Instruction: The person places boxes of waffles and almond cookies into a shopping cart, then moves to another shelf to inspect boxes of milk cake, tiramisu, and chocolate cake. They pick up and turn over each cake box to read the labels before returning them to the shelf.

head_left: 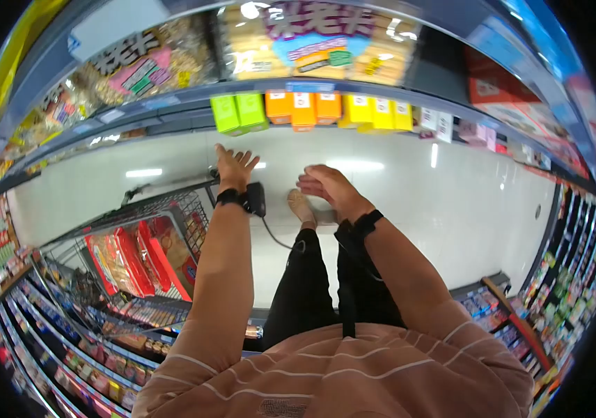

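My left hand is raised over the aisle floor with its fingers spread and nothing in it. Just beyond its fingertips, green boxes stick out from a low shelf. My right hand hangs in the air above my shoe, palm turned inward, fingers stretched out and holding nothing. It is nearest to the orange boxes and yellow boxes, apart from both. Above these boxes, a shelf carries a large clear snack bag with purple and blue print.
To my left stands a wire shopping cart with red snack packages inside. More bagged snacks line the shelf ahead. Stocked shelves run behind me, and others stand at the right. Black straps with a cable sit on my wrists.
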`<action>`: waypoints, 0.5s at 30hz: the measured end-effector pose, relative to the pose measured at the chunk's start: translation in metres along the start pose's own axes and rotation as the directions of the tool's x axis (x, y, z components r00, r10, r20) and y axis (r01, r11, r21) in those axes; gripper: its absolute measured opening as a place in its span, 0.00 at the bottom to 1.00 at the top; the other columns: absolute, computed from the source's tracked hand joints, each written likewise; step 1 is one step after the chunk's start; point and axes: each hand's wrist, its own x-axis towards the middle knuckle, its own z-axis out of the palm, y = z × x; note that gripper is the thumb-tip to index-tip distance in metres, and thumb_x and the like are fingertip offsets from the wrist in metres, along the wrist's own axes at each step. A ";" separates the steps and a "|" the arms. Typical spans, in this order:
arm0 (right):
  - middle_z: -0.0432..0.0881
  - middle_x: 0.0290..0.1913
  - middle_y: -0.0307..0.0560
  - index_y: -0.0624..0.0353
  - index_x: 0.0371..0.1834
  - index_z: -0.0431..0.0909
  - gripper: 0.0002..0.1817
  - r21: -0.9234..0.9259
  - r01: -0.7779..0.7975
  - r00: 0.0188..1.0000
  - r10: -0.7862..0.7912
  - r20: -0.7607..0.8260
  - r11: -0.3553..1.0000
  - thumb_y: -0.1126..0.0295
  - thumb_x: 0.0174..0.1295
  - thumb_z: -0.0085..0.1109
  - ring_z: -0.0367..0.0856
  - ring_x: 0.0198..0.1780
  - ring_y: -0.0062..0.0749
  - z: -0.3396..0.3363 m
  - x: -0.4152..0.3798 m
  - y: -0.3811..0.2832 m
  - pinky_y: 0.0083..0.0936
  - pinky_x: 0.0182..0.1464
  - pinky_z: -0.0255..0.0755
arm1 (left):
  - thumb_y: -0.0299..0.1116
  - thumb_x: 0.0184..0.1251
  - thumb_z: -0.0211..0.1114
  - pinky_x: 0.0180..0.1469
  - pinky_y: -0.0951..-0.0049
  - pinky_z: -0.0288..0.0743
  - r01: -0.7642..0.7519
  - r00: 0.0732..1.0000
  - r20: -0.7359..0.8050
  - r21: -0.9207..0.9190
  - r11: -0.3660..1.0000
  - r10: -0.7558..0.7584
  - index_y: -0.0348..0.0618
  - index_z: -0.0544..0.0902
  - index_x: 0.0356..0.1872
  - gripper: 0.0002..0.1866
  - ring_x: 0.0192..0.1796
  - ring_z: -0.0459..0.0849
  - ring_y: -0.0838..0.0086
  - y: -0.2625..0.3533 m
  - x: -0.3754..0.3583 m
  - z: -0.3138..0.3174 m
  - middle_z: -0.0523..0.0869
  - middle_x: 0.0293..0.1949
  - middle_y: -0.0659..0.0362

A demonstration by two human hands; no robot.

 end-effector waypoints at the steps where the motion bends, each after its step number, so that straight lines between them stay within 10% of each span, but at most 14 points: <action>1: 0.80 0.53 0.55 0.67 0.59 0.71 0.24 -0.005 -0.025 0.999 0.025 -0.035 1.000 0.59 0.71 0.60 0.83 0.56 0.43 -0.014 -0.024 -0.002 0.36 0.62 0.79 | 0.63 0.78 0.38 0.73 0.37 0.62 0.006 1.000 0.012 0.089 0.996 -0.007 0.38 0.44 0.81 0.45 0.79 0.57 0.42 -0.006 -0.014 -0.003 0.48 0.81 0.41; 9: 0.83 0.48 0.54 0.67 0.58 0.74 0.23 -0.280 -0.114 0.916 -0.009 -0.401 0.953 0.60 0.69 0.61 0.86 0.46 0.40 -0.178 -0.194 0.033 0.35 0.47 0.85 | 0.60 0.76 0.53 0.68 0.44 0.70 0.135 0.844 0.226 0.787 0.602 -0.486 0.35 0.61 0.74 0.41 0.73 0.70 0.51 -0.099 -0.068 -0.051 0.67 0.74 0.42; 15: 0.86 0.47 0.54 0.66 0.62 0.74 0.27 -0.618 -0.297 0.921 0.049 -0.386 0.728 0.58 0.67 0.62 0.88 0.43 0.38 -0.243 -0.291 0.080 0.33 0.43 0.85 | 0.65 0.67 0.61 0.51 0.60 0.78 -0.327 0.655 0.190 0.944 -0.048 -0.732 0.47 0.76 0.60 0.34 0.51 0.79 0.74 -0.110 -0.160 -0.050 0.79 0.48 0.63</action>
